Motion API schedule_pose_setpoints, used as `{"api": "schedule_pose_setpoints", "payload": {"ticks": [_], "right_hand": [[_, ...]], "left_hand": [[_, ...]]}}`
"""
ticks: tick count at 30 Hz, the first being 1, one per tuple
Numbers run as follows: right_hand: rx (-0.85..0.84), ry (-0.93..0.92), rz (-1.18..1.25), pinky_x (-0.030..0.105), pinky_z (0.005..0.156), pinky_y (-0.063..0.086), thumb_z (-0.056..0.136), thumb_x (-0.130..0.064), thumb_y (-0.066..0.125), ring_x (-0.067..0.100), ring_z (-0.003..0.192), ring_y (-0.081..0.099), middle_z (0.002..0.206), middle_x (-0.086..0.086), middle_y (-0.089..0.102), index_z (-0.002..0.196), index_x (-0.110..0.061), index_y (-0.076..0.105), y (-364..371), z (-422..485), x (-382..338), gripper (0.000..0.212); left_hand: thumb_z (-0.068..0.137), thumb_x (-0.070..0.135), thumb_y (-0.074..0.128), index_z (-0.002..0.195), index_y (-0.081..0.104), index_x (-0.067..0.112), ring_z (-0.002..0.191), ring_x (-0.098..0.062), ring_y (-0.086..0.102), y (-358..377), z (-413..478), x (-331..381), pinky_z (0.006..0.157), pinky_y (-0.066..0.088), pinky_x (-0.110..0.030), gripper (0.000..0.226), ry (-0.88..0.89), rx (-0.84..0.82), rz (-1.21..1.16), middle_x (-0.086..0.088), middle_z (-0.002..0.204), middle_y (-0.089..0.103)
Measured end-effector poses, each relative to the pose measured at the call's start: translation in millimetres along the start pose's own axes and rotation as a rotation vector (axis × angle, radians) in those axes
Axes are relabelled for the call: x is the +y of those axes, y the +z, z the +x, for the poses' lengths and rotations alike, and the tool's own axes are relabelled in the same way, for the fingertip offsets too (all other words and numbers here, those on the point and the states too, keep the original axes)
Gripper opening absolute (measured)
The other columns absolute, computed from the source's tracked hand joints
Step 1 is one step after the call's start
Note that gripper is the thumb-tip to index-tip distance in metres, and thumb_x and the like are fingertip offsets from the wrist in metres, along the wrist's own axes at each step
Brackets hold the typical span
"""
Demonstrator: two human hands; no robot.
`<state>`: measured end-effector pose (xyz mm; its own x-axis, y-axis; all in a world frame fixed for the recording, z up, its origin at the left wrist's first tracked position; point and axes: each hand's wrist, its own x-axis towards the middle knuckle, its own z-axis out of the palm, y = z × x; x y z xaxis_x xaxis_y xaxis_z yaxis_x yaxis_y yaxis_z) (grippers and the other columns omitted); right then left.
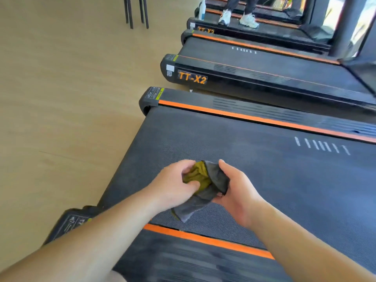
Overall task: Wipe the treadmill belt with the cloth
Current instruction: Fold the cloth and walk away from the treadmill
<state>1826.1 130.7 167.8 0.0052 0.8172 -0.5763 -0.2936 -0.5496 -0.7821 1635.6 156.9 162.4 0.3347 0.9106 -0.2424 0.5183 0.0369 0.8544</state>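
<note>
Orange "TT-X2" lettering (192,78) marks the neighbouring treadmill (264,78).

The person's bare left forearm (95,233) and bare right forearm (301,243) reached forward from the lower edge of the view and converged, bringing the two hands close together. The left hand (173,183) had its fingers curled inward, thumb pressing into a bunched olive-green and grey cloth (205,180). The right hand (237,195) cupped that cloth from the opposite side, thumb raised, fingers wrapped beneath it.
</note>
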Motion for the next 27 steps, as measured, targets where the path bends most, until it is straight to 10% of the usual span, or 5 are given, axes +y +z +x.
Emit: {"api": "schedule_pose_setpoints", "payload": {"ticks": [7,12,16,21,27], "right_hand": [[-0.327,0.097,-0.33,0.05,0.105,0.053,0.086,-0.034,0.083,0.03,0.117,0.07,0.123,0.013,0.073,0.127,-0.009,0.067,-45,49,-31,0.051],[-0.169,0.077,-0.509,0.033,0.075,0.059,0.083,-0.011,0.085,0.018,0.091,0.075,0.105,0.002,0.076,0.112,-0.019,0.065,-45,64,-71,0.037],[-0.062,0.06,-0.456,0.037,0.076,0.058,0.094,-0.027,0.075,0.024,0.09,0.076,0.099,0.007,0.077,0.103,-0.021,0.068,-21,37,-100,0.013],[-0.061,0.108,-0.585,0.06,0.098,0.055,0.096,-0.038,0.062,0.036,0.095,0.069,0.087,0.004,0.07,0.085,-0.022,0.066,49,-10,-162,0.02],[-0.185,0.018,-0.722,0.041,0.095,0.059,0.103,-0.028,0.06,0.025,0.092,0.074,0.091,0.005,0.077,0.093,-0.017,0.069,164,-88,-255,0.018]], "left_hand": [[0.083,0.025,0.085,0.089,0.073,0.021,0.083,-0.022,0.071,35,25,-3,0.077,0.06,-0.037,0.014,-0.172,0.124,-0.208,-0.003,0.089,0.074],[0.088,0.026,0.082,0.089,0.067,0.016,0.078,-0.017,0.067,30,27,32,0.071,0.052,-0.03,0.018,-0.285,0.162,-0.349,0.0,0.086,0.07],[0.092,0.025,0.075,0.087,0.059,0.008,0.062,-0.012,0.048,14,18,77,0.056,0.039,-0.02,0.024,-0.328,0.224,-0.419,0.001,0.068,0.054],[0.093,0.015,0.069,0.104,0.069,0.024,0.083,-0.013,0.071,-59,-6,147,0.066,0.053,-0.02,0.014,-0.419,0.346,-0.631,0.0,0.09,0.074],[0.084,0.009,0.065,0.103,0.071,0.03,0.065,-0.007,0.059,-169,-86,220,0.062,0.049,-0.022,0.029,-0.447,0.36,-0.452,0.004,0.077,0.067]]}}
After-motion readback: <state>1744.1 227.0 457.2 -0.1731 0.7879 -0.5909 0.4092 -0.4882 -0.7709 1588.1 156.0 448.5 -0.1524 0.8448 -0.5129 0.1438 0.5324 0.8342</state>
